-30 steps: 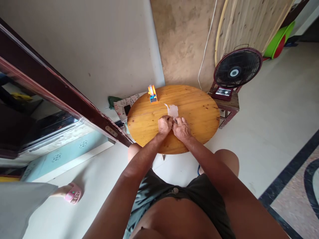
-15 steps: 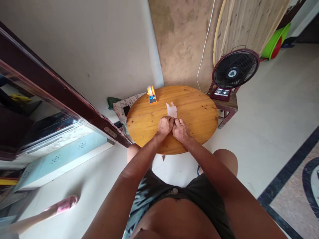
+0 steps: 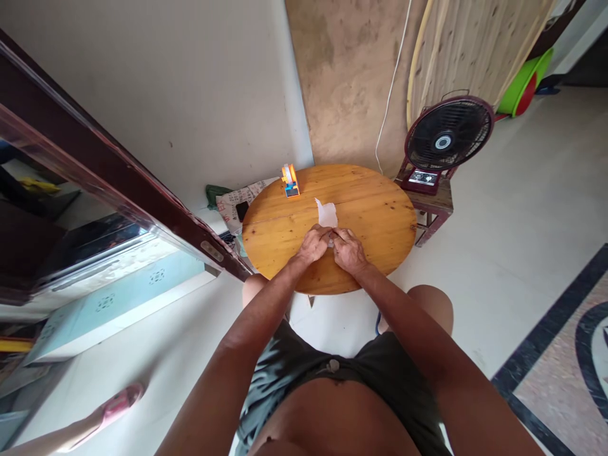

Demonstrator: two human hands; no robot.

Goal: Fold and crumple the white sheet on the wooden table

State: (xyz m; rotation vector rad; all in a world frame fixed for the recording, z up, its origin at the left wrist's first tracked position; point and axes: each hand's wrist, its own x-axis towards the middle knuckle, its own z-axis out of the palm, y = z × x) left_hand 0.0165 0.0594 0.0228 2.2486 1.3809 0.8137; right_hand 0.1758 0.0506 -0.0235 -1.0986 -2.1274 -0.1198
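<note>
The pale sheet (image 3: 327,215) lies on the wooden counter (image 3: 280,240), just beyond the left hand (image 3: 315,243) and the right hand (image 3: 349,249), its near edge reaching their fingertips. Half a second ago its far edge stood up in two prongs; now only a pointed corner shows on the left-hand side. A small whitish piece (image 3: 331,242) has come into view between the hands, which have flattened a little, so the sheet seems to be still under manipulation. Both hands are curled with fingertips together at that near edge; I cannot tell how firmly either one pinches it. Farther out and left of the left hand stands an orange-and-blue tape dispenser (image 3: 290,181). Well left of that hand, printed sacking (image 3: 230,206) carries reddish and dark characters too small to read. No brand is legible on the fan (image 3: 449,136), beyond and right of the right hand.
</note>
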